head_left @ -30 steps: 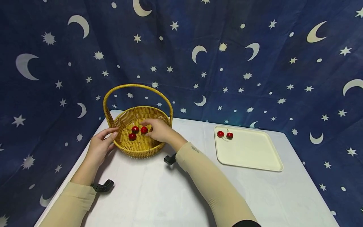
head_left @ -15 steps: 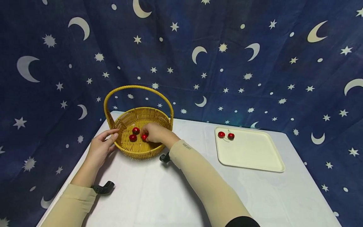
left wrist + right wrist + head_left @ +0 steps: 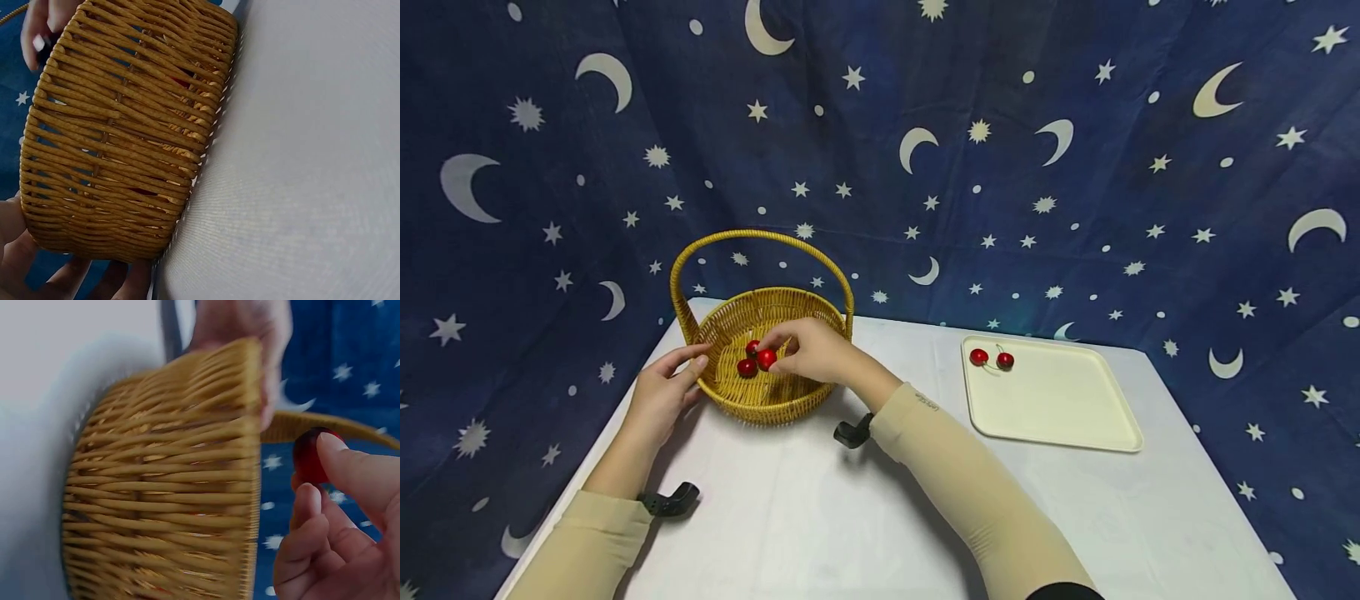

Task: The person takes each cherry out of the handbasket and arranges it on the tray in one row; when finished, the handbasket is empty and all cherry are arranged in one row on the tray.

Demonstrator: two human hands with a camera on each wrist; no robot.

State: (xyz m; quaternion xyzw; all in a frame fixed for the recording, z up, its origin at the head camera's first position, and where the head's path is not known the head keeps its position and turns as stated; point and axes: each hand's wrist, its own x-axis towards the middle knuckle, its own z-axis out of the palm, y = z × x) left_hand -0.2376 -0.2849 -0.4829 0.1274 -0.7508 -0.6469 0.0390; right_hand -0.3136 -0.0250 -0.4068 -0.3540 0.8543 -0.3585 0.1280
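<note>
At the left of the head view stands a yellow woven basket (image 3: 767, 412) with a tall arched handle. My left hand (image 3: 658, 392) grips its left side, thumb at the rim and fingers along the outer wall (image 3: 119, 131). Between thumb and fingertips, my right hand (image 3: 811, 352) pinches a red cherry (image 3: 309, 459). The right wrist view shows that cherry above the rim. Two more cherries lie on the basket floor, a near one (image 3: 747, 368) and a far one (image 3: 752, 347), which the held cherry partly overlaps in the head view.
A cream tray (image 3: 1052, 408) lies on the white table (image 3: 820, 517) to the right. Two stemmed cherries (image 3: 978, 357) sit in its far left corner. Behind the table hangs a dark blue cloth (image 3: 880, 183) with moons and stars.
My right hand reached to a cherry in the basket, closed its fingers on it and raised it. The left hand has stayed at the basket's side. The head view has shifted slightly.
</note>
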